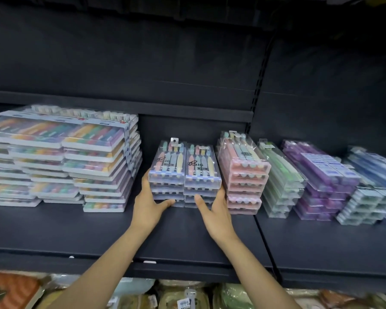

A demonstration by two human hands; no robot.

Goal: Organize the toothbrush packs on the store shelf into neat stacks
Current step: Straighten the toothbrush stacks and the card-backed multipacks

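Note:
Two side-by-side stacks of clear toothbrush packs with pastel brushes stand in the middle of the dark shelf. My left hand grips the left stack, fingers along its left side and thumb across its lower front. My right hand grips the right stack, fingers along its right side, thumb on the front. To the right stand a pink stack, a green-and-clear stack, a purple stack and a blue-and-clear stack.
A wide, uneven pile of flat multicolour packs fills the shelf's left part. A narrow gap separates it from the held stacks. The shelf's front strip lies bare. A lower shelf holds bagged goods. A slotted upright divides the back panels.

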